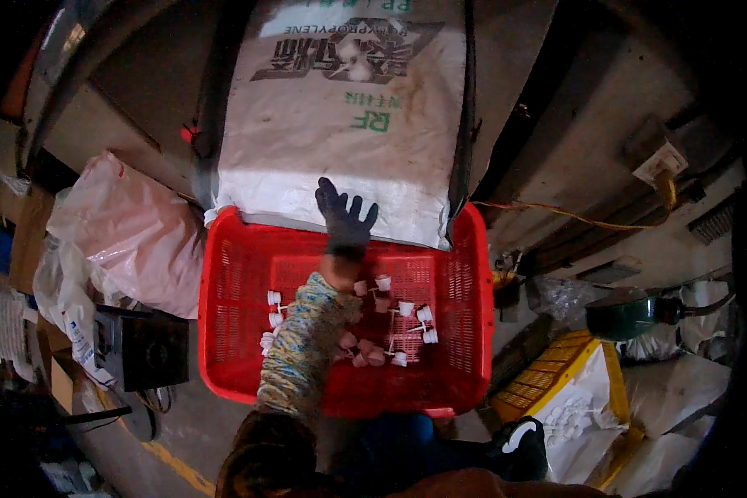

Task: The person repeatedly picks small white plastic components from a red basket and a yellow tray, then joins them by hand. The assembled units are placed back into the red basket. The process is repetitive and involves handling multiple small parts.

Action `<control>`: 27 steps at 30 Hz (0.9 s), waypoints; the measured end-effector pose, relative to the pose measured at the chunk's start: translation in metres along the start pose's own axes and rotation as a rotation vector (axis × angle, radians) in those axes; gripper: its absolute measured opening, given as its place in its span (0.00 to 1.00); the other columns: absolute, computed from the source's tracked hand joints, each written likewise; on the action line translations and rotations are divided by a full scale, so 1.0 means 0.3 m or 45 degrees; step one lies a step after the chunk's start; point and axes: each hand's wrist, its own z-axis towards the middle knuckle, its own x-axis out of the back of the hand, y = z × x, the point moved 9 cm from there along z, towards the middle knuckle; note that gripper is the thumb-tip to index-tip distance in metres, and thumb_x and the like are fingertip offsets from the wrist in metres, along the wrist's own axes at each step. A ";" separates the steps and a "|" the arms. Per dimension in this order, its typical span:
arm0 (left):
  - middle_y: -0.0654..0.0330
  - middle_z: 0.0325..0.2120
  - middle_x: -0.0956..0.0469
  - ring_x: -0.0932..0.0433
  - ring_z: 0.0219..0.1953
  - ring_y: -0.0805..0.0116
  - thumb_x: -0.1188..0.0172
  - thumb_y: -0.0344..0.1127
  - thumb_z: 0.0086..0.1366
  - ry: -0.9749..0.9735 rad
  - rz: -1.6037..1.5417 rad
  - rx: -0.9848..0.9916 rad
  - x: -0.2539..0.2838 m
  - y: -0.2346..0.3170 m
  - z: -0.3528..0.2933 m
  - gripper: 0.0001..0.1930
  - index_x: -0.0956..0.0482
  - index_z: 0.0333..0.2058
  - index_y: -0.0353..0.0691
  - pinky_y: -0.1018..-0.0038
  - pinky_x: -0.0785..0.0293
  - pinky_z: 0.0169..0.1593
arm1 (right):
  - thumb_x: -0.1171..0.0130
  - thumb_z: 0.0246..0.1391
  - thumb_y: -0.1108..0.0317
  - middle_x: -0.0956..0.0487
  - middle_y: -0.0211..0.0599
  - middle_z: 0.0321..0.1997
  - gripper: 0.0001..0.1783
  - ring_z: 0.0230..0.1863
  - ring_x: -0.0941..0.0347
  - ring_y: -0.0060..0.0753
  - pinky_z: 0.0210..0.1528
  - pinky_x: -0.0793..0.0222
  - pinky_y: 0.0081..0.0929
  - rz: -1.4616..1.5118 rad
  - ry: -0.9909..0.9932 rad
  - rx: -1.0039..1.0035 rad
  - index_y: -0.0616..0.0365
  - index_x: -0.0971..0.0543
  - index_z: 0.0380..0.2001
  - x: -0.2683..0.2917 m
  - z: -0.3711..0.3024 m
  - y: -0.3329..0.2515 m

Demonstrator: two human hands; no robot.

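My left hand (346, 217), in a dark glove, reaches forward with its fingers spread and nothing in them. It is over the lower edge of a white woven sack (340, 158), which slopes down to the far rim of a red plastic basket (212, 332). Whether the fingertips touch the sack I cannot tell. A patterned sleeve cover (303, 340) on my forearm hides part of the basket. Inside the basket lie several small white and pale pink cap-like plastic parts (423, 314), some joined by thin stems. My right hand is out of view.
To the left sit a pinkish plastic bag (133, 232) and a dark box-shaped device (153, 349). On the right are a yellow basket (548, 373) with white contents, a dark green pan-like object (622, 315) and a yellow-orange cable (589, 222).
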 end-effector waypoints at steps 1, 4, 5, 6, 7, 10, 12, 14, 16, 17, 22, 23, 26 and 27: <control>0.58 0.70 0.60 0.52 0.69 0.49 0.43 0.70 0.57 0.032 -0.030 -0.015 -0.015 0.027 -0.004 0.49 0.62 0.69 0.69 0.45 0.37 0.60 | 0.48 0.62 0.67 0.27 0.36 0.36 0.06 0.39 0.29 0.33 0.45 0.29 0.29 0.000 -0.005 -0.005 0.57 0.28 0.40 -0.005 -0.002 0.004; 0.55 0.70 0.59 0.50 0.67 0.43 0.40 0.72 0.52 0.022 -0.081 -0.059 -0.026 0.076 0.046 0.55 0.66 0.69 0.71 0.44 0.35 0.58 | 0.48 0.62 0.68 0.27 0.36 0.35 0.06 0.39 0.29 0.33 0.44 0.29 0.29 -0.012 -0.009 -0.017 0.57 0.28 0.39 -0.010 -0.002 0.004; 0.55 0.70 0.57 0.49 0.67 0.44 0.38 0.70 0.52 0.136 -0.088 -0.106 -0.002 0.105 0.069 0.54 0.64 0.69 0.69 0.44 0.35 0.58 | 0.48 0.62 0.68 0.27 0.36 0.35 0.06 0.38 0.29 0.34 0.44 0.29 0.29 -0.014 -0.009 -0.014 0.57 0.28 0.39 -0.012 -0.001 0.003; 0.55 0.69 0.56 0.48 0.67 0.44 0.36 0.68 0.52 0.250 -0.097 -0.152 0.012 0.137 0.100 0.54 0.62 0.69 0.67 0.45 0.34 0.57 | 0.48 0.62 0.68 0.27 0.36 0.35 0.06 0.38 0.29 0.34 0.44 0.29 0.29 -0.020 -0.007 -0.018 0.57 0.28 0.39 -0.014 -0.006 0.003; 0.55 0.69 0.55 0.47 0.66 0.44 0.34 0.66 0.52 0.360 -0.116 -0.170 0.031 0.143 0.140 0.54 0.60 0.69 0.65 0.45 0.34 0.57 | 0.48 0.62 0.68 0.27 0.37 0.35 0.06 0.38 0.29 0.34 0.44 0.29 0.29 -0.040 0.020 -0.002 0.57 0.28 0.39 -0.025 -0.010 0.006; 0.49 0.60 0.38 0.30 0.54 0.49 0.30 0.53 0.54 0.622 0.270 -0.343 0.215 0.311 0.242 0.45 0.47 0.65 0.52 0.55 0.23 0.45 | 0.48 0.62 0.69 0.27 0.37 0.35 0.05 0.38 0.29 0.34 0.44 0.29 0.29 -0.028 -0.006 -0.039 0.57 0.28 0.39 -0.024 -0.022 0.018; 0.51 0.48 0.30 0.25 0.40 0.57 0.30 0.43 0.56 0.426 0.450 -0.384 0.311 0.368 0.332 0.36 0.41 0.59 0.47 0.64 0.24 0.34 | 0.48 0.62 0.69 0.28 0.37 0.35 0.05 0.38 0.29 0.34 0.43 0.29 0.29 -0.031 -0.011 -0.059 0.57 0.28 0.38 -0.027 -0.027 0.030; 0.58 0.29 0.26 0.28 0.22 0.68 0.34 0.31 0.59 0.265 0.409 -0.414 0.280 0.368 0.311 0.25 0.37 0.52 0.45 0.75 0.33 0.19 | 0.48 0.62 0.69 0.28 0.37 0.34 0.04 0.38 0.29 0.34 0.43 0.29 0.29 -0.047 -0.006 -0.058 0.57 0.28 0.38 -0.032 -0.035 0.031; 0.60 0.29 0.26 0.27 0.23 0.68 0.36 0.32 0.61 0.066 0.413 -0.319 0.259 0.322 0.249 0.21 0.34 0.50 0.45 0.76 0.32 0.20 | 0.48 0.62 0.70 0.28 0.37 0.34 0.04 0.37 0.29 0.34 0.43 0.30 0.30 -0.065 -0.009 -0.052 0.57 0.29 0.38 -0.039 -0.056 0.032; 0.61 0.29 0.26 0.27 0.23 0.69 0.37 0.33 0.62 -0.033 0.413 -0.278 0.259 0.302 0.208 0.18 0.33 0.49 0.45 0.76 0.31 0.21 | 0.48 0.62 0.70 0.28 0.37 0.34 0.04 0.37 0.29 0.34 0.43 0.30 0.30 -0.073 -0.012 -0.053 0.57 0.29 0.38 -0.048 -0.073 0.038; 0.61 0.35 0.23 0.23 0.33 0.71 0.38 0.40 0.63 -0.549 0.147 0.449 0.094 0.012 -0.362 0.14 0.27 0.44 0.43 0.76 0.25 0.33 | 0.49 0.62 0.71 0.28 0.37 0.34 0.03 0.37 0.29 0.34 0.42 0.30 0.30 -0.200 -0.010 0.044 0.57 0.29 0.37 -0.106 -0.199 0.020; 0.60 0.36 0.23 0.22 0.35 0.69 0.36 0.40 0.61 -0.612 0.408 0.373 0.091 -0.008 -0.486 0.16 0.28 0.44 0.42 0.76 0.24 0.35 | 0.49 0.62 0.71 0.28 0.37 0.34 0.03 0.37 0.29 0.34 0.42 0.30 0.30 -0.260 -0.001 0.078 0.57 0.29 0.37 -0.129 -0.233 0.011; 0.59 0.40 0.23 0.22 0.41 0.67 0.33 0.39 0.58 -0.645 0.421 0.607 0.053 -0.029 -0.883 0.21 0.29 0.47 0.41 0.73 0.24 0.42 | 0.49 0.63 0.66 0.29 0.34 0.28 0.07 0.29 0.33 0.27 0.32 0.35 0.25 -0.342 -0.100 0.370 0.58 0.29 0.39 -0.228 -0.242 -0.020; 0.59 0.40 0.23 0.22 0.42 0.67 0.35 0.39 0.60 -0.795 0.630 0.513 0.048 -0.028 -0.959 0.20 0.30 0.48 0.40 0.72 0.24 0.45 | 0.49 0.64 0.65 0.30 0.33 0.26 0.08 0.26 0.34 0.25 0.29 0.37 0.24 -0.389 -0.127 0.455 0.58 0.29 0.40 -0.259 -0.266 -0.039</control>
